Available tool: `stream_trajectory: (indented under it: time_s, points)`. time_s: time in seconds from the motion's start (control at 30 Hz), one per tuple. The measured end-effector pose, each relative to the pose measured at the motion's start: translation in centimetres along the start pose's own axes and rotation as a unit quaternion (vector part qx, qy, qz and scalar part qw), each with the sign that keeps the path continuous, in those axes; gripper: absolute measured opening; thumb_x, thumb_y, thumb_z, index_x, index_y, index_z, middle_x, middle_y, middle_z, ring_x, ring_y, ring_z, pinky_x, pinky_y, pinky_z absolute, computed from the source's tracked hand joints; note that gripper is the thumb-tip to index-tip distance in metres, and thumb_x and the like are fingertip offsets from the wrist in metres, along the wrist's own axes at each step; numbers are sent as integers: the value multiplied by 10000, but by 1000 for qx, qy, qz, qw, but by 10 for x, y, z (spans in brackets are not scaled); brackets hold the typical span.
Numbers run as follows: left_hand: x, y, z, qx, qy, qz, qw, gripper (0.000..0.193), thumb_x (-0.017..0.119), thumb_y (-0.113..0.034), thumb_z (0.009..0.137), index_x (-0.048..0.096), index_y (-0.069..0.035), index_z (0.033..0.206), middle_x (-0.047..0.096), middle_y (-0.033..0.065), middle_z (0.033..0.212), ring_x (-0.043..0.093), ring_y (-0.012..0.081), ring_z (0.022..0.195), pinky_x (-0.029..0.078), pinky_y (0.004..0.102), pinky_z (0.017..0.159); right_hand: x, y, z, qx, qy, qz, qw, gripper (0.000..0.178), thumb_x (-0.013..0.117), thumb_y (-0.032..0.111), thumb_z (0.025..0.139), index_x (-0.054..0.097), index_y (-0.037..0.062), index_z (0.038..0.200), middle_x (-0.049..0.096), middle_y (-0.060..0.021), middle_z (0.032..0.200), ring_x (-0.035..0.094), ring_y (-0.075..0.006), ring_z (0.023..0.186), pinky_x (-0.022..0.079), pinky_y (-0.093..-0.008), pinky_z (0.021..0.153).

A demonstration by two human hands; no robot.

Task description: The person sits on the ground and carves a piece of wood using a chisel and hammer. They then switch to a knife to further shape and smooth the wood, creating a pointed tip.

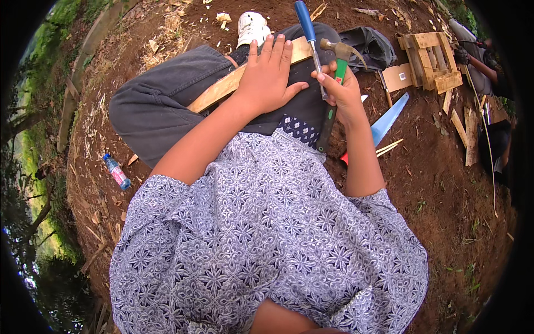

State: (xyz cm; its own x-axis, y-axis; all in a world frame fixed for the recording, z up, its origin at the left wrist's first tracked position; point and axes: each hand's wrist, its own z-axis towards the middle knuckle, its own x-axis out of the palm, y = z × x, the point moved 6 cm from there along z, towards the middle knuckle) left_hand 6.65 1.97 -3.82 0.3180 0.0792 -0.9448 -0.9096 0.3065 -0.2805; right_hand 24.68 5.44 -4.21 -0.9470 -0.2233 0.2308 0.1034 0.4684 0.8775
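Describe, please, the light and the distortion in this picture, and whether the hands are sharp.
Head view, middle: soft, even daylight; left hand, right hand and chisel look fairly sharp. Head view, edges: fisheye bending, corners black; leaves at left brightly lit, the co-worker at right dim and hard to make out.
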Motion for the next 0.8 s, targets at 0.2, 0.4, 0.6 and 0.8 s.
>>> stream_trajectory:
  time_s: [0.2, 0.4, 0.6, 0.8]
  points:
    - [-35, -32, -16, 65, 189, -85, 976, 851, 597, -567, 970, 412, 61, 1513, 392, 280, 1587, 381, 454, 1469, 261, 559, 1229, -18, -16, 7, 8, 29, 74, 997, 298, 772, 141, 914, 521, 152, 1074, 739, -91, 1074, 409, -1, 509, 313, -175, 444]
    - [-6, 13, 6, -22, -10, 14, 1000, 838, 497, -625, 1005, 422, 33, 1519, 360, 316, 1589, 343, 536, 1460, 234, 606, 1222, -20, -24, 15, 14, 74, 140, 987, 306, 765, 134, 916, 505, 166, 1074, 740, -87, 1074, 382, 5, 494, 315, -173, 439]
    - [-33, -60, -10, 108, 174, -246, 947, 722, 503, -620, 1007, 506, -96, 1505, 379, 248, 1603, 259, 562, 1490, 187, 679, 1209, -34, -27, 15, 11, 53, 137, 989, 272, 747, 120, 932, 513, 163, 1062, 730, -71, 1100, 381, 11, 491, 312, -160, 434]
    - [-3, -6, -14, 12, -17, -81, 997, 827, 588, -550, 974, 352, -41, 1581, 233, 377, 1613, 266, 500, 1515, 182, 592, 1246, -15, -20, 20, 15, 46, 129, 990, 232, 688, 49, 951, 522, 169, 1061, 674, -131, 1334, 352, 14, 477, 308, -148, 418]
